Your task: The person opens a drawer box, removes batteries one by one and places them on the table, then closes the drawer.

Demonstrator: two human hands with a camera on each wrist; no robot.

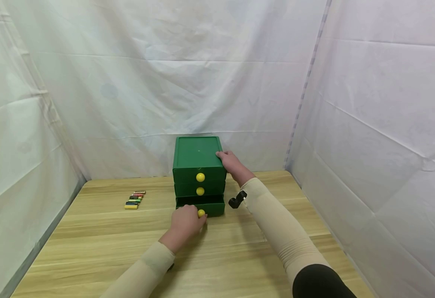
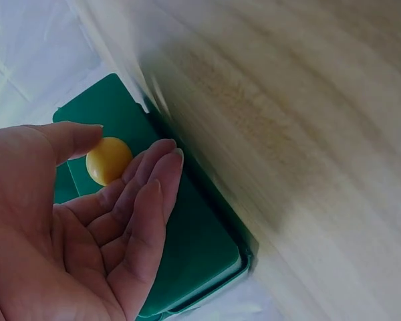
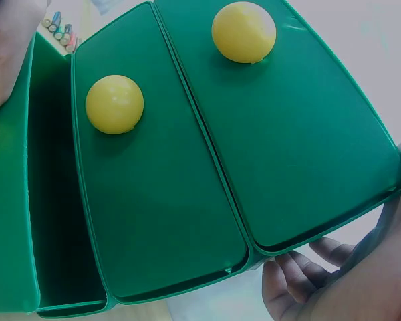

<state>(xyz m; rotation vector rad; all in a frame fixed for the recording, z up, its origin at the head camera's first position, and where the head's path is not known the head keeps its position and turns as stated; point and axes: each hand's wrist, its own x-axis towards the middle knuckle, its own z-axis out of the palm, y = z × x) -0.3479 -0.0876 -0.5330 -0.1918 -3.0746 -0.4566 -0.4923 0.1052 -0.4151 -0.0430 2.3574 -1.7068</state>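
Observation:
A green drawer cabinet [image 1: 197, 152] with three drawers and round yellow knobs stands on the table. Its bottom drawer [image 1: 216, 209] is pulled partway out, and the inside looks dark. My left hand [image 1: 185, 223] pinches the bottom drawer's yellow knob [image 2: 109, 161] between thumb and fingers. At the cabinet's right side, my right hand [image 1: 235, 165] grips the upper edge, thumb on top and fingers down along the side wall. Above the pulled-out drawer, the middle drawer [image 3: 154, 194] and top drawer [image 3: 307, 127] are closed.
Left of the cabinet, several small batteries [image 1: 131, 207] of different colours lie in a slanting row on the wooden table [image 1: 102, 240]. White sheets [image 1: 158, 82] hang behind and on both sides. A black strap piece [image 1: 237, 200] sticks out from my right wrist.

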